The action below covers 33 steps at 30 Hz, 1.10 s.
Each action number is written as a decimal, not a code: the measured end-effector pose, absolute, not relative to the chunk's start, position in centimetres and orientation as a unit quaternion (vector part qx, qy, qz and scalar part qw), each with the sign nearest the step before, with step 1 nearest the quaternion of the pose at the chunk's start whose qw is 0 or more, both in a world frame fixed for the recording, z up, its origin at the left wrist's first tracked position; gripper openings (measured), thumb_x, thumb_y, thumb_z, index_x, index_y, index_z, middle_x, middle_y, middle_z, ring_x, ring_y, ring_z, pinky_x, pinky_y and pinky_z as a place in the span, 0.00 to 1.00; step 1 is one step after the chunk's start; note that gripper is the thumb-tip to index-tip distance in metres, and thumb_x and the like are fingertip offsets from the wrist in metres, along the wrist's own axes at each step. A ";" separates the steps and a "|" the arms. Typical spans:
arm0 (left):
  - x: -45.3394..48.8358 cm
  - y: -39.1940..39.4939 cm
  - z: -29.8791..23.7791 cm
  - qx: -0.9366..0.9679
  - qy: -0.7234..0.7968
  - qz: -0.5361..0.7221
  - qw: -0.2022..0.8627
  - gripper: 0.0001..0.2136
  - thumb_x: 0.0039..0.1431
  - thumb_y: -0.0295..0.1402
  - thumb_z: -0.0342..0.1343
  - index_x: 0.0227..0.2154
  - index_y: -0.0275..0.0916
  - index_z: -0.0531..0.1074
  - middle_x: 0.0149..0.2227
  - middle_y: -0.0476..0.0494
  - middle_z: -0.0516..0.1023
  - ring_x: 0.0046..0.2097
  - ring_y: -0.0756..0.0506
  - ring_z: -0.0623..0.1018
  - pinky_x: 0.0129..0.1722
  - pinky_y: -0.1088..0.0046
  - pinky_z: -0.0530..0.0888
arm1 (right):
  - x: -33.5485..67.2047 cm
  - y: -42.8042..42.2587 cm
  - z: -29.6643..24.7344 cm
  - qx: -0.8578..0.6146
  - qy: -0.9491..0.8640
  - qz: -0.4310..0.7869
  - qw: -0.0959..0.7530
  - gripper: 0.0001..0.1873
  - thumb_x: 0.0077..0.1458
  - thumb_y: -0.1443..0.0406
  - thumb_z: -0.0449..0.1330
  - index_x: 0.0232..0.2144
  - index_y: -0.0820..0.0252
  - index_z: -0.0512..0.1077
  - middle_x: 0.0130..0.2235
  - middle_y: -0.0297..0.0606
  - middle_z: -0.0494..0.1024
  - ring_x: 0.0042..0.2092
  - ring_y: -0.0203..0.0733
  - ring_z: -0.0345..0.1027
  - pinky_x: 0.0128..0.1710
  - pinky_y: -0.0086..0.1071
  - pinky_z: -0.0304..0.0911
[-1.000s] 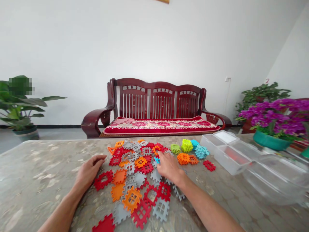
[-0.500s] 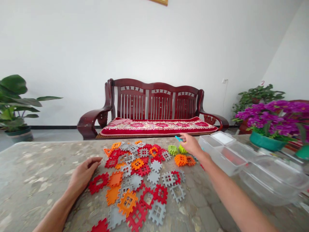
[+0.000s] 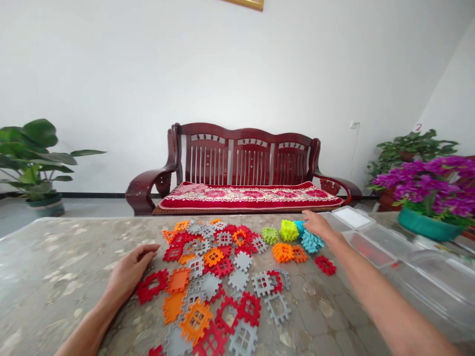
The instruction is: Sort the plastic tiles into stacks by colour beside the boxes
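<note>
My left hand [image 3: 134, 267] rests on the table at the left, fingers loosely bent, thumb apart and nothing in it. Just right of it lies a red notched building tile [image 3: 152, 285], at the edge of a spread of red, grey and orange tiles [image 3: 210, 283]. At the far right of the tiles, my right hand [image 3: 319, 227] is over the blue tiles [image 3: 312, 241]. Its fingers are closed at a blue notched tile [image 3: 299, 226], with the fingertips partly hidden. Beside it stand yellow-green tiles [image 3: 288, 230] and an orange stack [image 3: 283, 252].
A divided clear plastic box [image 3: 371, 247] with its lid lies at the right, partly behind my right forearm. Purple flowers in a teal pot [image 3: 430, 223] stand beyond it. One red tile [image 3: 325, 265] lies near my right forearm. A wooden bench [image 3: 243, 163] stands behind the table.
My right hand has moved right with the blue tile, from beyond the green tiles to the blue pile, which now shows. My left hand stays at rest. The view has shifted slightly.
</note>
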<state>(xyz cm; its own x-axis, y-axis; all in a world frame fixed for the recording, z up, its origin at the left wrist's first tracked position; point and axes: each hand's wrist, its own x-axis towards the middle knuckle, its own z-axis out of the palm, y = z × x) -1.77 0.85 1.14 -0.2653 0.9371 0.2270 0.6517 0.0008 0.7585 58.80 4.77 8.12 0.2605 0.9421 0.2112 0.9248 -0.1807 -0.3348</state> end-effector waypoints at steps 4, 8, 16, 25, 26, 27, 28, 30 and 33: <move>-1.9 0.9 1.0 0.587 0.681 0.401 0.177 0.19 0.44 0.47 0.54 0.36 0.45 0.79 0.40 0.46 0.85 0.46 0.38 0.81 0.47 0.65 0.75 | 59.3 4.9 8.1 -0.764 -0.606 0.019 0.220 0.28 0.46 0.71 0.60 0.53 0.61 0.73 0.48 0.45 0.81 0.50 0.48 0.75 0.50 0.35 0.65; -2.1 1.1 0.8 0.587 0.679 0.404 0.174 0.18 0.44 0.46 0.54 0.35 0.45 0.80 0.40 0.46 0.85 0.46 0.38 0.81 0.46 0.65 0.76 | 59.7 4.4 8.5 -0.760 -0.598 0.011 0.255 0.26 0.50 0.71 0.57 0.53 0.60 0.73 0.49 0.43 0.81 0.50 0.45 0.75 0.51 0.34 0.65; -1.9 1.1 1.1 0.587 0.682 0.406 0.161 0.15 0.45 0.45 0.55 0.33 0.46 0.80 0.40 0.47 0.85 0.45 0.38 0.81 0.46 0.64 0.76 | 59.1 1.0 8.0 -0.764 -0.568 0.002 0.307 0.21 0.52 0.67 0.56 0.49 0.59 0.75 0.47 0.43 0.82 0.49 0.45 0.75 0.50 0.35 0.67; -1.2 0.5 1.6 0.590 0.667 0.416 0.184 0.17 0.47 0.43 0.52 0.36 0.42 0.79 0.40 0.44 0.84 0.45 0.39 0.81 0.47 0.65 0.75 | 46.8 -6.7 6.3 -0.618 -0.694 0.078 0.360 0.19 0.57 0.64 0.51 0.47 0.57 0.75 0.49 0.41 0.80 0.51 0.45 0.72 0.55 0.40 0.65; -1.1 0.4 1.6 0.588 0.665 0.421 0.187 0.17 0.47 0.43 0.53 0.35 0.41 0.79 0.39 0.44 0.84 0.44 0.40 0.81 0.47 0.65 0.75 | 45.0 -7.6 6.1 -0.604 -0.719 0.087 0.334 0.20 0.57 0.64 0.53 0.50 0.57 0.74 0.52 0.41 0.78 0.54 0.46 0.70 0.58 0.41 0.62; -1.0 0.4 1.7 0.586 0.663 0.425 0.190 0.17 0.46 0.43 0.53 0.35 0.41 0.78 0.39 0.44 0.84 0.43 0.40 0.81 0.46 0.66 0.76 | 43.4 -8.3 5.7 -0.594 -0.738 0.088 0.308 0.21 0.57 0.64 0.55 0.53 0.57 0.73 0.54 0.42 0.77 0.56 0.47 0.68 0.60 0.42 0.59; -0.9 0.3 1.7 0.583 0.662 0.431 0.192 0.16 0.46 0.43 0.53 0.35 0.42 0.78 0.38 0.44 0.84 0.43 0.41 0.81 0.46 0.66 0.76 | 42.0 -9.0 5.4 -0.588 -0.753 0.089 0.283 0.23 0.56 0.64 0.56 0.55 0.57 0.71 0.56 0.43 0.75 0.58 0.48 0.66 0.61 0.43 0.58; -0.8 0.2 1.8 0.580 0.656 0.441 0.197 0.16 0.46 0.43 0.54 0.35 0.42 0.78 0.38 0.45 0.84 0.43 0.41 0.81 0.47 0.66 0.75 | 39.9 -9.7 4.6 -0.583 -0.770 0.086 0.244 0.25 0.57 0.64 0.56 0.58 0.57 0.69 0.58 0.44 0.73 0.60 0.49 0.64 0.62 0.45 0.56; -0.7 0.2 1.9 0.582 0.642 0.452 0.211 0.17 0.45 0.43 0.54 0.35 0.41 0.78 0.39 0.44 0.84 0.43 0.41 0.81 0.48 0.65 0.75 | 38.1 -10.0 3.3 -0.588 -0.772 0.088 0.224 0.24 0.59 0.64 0.55 0.58 0.58 0.68 0.59 0.45 0.71 0.61 0.51 0.62 0.62 0.47 0.54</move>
